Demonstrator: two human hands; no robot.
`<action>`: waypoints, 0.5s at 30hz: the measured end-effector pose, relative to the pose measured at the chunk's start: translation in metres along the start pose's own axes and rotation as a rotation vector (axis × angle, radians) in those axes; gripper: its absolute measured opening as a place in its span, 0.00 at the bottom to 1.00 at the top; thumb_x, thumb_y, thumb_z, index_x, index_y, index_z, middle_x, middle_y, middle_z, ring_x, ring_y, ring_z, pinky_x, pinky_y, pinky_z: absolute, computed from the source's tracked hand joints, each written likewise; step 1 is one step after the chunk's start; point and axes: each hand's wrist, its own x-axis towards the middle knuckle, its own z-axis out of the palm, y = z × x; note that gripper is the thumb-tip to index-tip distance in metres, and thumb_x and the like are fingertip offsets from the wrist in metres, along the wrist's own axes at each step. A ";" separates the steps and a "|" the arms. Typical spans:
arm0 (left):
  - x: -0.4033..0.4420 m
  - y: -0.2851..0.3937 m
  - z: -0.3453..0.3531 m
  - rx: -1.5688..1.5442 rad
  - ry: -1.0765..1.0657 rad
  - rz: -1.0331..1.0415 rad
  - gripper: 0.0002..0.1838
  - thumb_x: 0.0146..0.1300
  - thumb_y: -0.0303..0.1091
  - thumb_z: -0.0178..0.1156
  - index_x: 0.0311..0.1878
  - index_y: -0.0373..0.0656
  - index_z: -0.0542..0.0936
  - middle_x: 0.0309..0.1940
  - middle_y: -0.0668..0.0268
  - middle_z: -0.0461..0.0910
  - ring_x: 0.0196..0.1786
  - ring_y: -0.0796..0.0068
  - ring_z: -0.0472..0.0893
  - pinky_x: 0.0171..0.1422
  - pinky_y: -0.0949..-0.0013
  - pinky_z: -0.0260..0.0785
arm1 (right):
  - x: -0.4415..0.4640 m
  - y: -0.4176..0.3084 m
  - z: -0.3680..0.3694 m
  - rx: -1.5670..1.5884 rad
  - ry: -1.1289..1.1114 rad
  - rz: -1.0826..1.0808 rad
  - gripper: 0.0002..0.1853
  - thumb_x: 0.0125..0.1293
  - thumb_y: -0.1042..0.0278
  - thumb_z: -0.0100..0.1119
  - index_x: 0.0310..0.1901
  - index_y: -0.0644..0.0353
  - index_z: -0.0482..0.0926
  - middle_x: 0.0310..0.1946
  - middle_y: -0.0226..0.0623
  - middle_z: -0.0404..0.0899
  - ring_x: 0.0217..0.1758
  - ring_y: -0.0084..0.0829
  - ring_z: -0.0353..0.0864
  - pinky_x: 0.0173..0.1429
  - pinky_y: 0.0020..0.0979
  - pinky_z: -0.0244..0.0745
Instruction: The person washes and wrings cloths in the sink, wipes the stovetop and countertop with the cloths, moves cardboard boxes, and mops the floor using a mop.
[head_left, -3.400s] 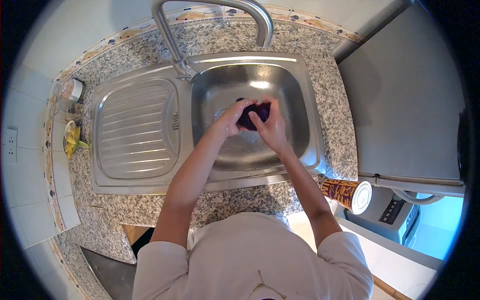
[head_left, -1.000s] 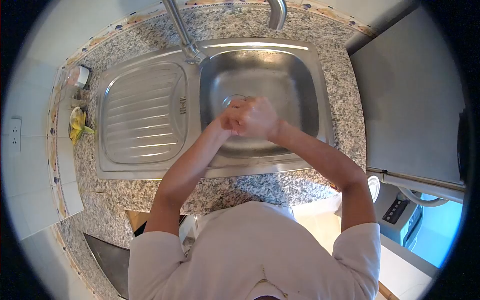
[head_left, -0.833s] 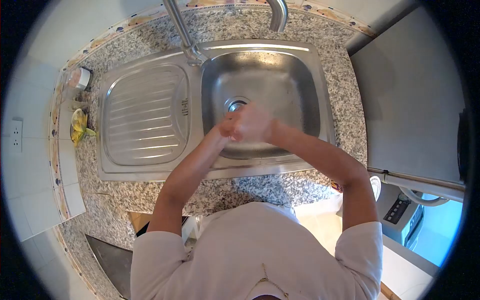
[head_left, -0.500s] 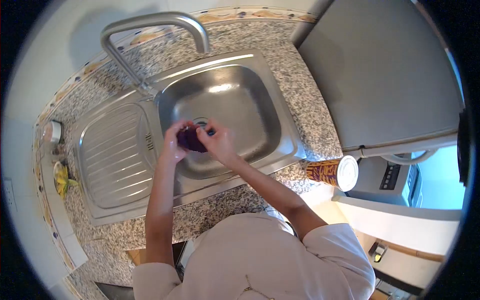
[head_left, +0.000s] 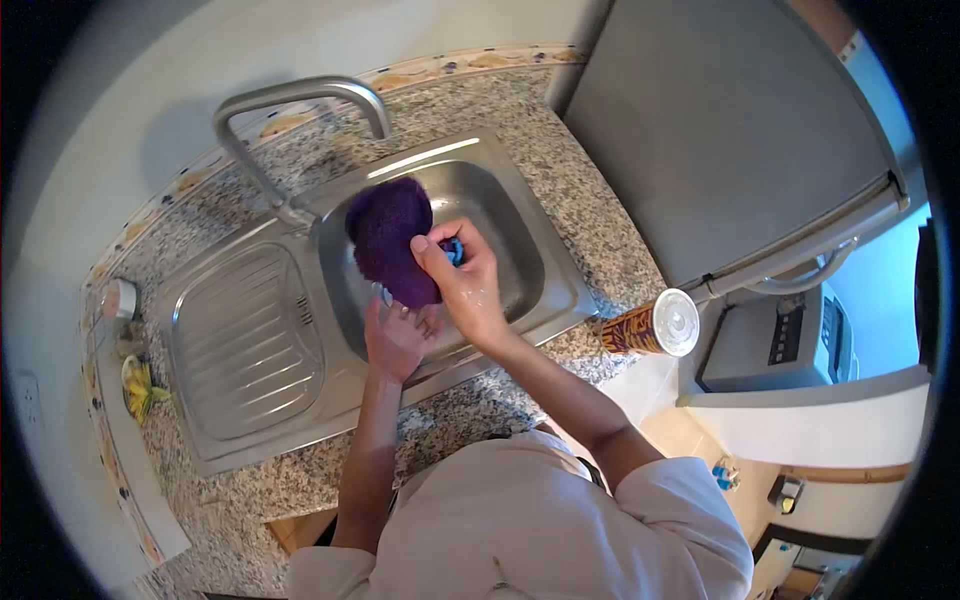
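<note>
A purple cloth (head_left: 393, 235) hangs spread out above the sink basin, seemingly damp. Its right edge is pinched between the thumb and fingers of my right hand (head_left: 470, 280), where a bunched blue bit (head_left: 454, 251) shows. Just under the cloth's lower edge is my left hand (head_left: 397, 340), wet, with its fingers apart and nothing gripped; whether a fingertip touches the cloth I cannot tell. The steel sink (head_left: 500, 205) lies below both hands, its drain hidden.
A curved faucet (head_left: 300, 92) rises behind the sink. The ribbed drainboard (head_left: 250, 350) lies left. A patterned paper cup with a lid (head_left: 650, 325) is at the counter's right edge, near a grey fridge (head_left: 720, 140). A small jar (head_left: 120, 298) and a yellow flower (head_left: 145, 390) stand far left.
The purple cloth, bunched between both hands before, is now opened out and raised in my right hand. My left hand has let go and moved toward me. The head view has shifted slightly.
</note>
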 end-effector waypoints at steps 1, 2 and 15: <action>-0.013 0.001 0.021 0.058 -0.223 0.025 0.32 0.60 0.62 0.44 0.60 0.50 0.66 0.61 0.61 0.63 0.59 0.61 0.68 0.60 0.47 0.58 | -0.004 -0.002 -0.003 0.010 -0.027 0.008 0.11 0.59 0.65 0.62 0.34 0.60 0.71 0.28 0.28 0.72 0.29 0.17 0.69 0.31 0.18 0.62; -0.021 0.005 0.034 0.120 -0.441 0.068 0.37 0.58 0.66 0.43 0.64 0.50 0.63 0.65 0.61 0.58 0.64 0.58 0.64 0.63 0.44 0.54 | -0.008 -0.002 -0.005 -0.321 -0.080 -0.157 0.10 0.57 0.65 0.63 0.33 0.59 0.72 0.31 0.32 0.72 0.31 0.22 0.71 0.33 0.22 0.66; -0.070 0.024 -0.025 0.338 0.082 -0.022 0.18 0.60 0.44 0.50 0.45 0.39 0.74 0.37 0.57 0.78 0.38 0.64 0.80 0.44 0.63 0.74 | -0.089 0.053 -0.001 -0.914 -0.944 -0.403 0.22 0.39 0.84 0.62 0.41 0.58 0.73 0.43 0.44 0.65 0.47 0.48 0.65 0.47 0.43 0.65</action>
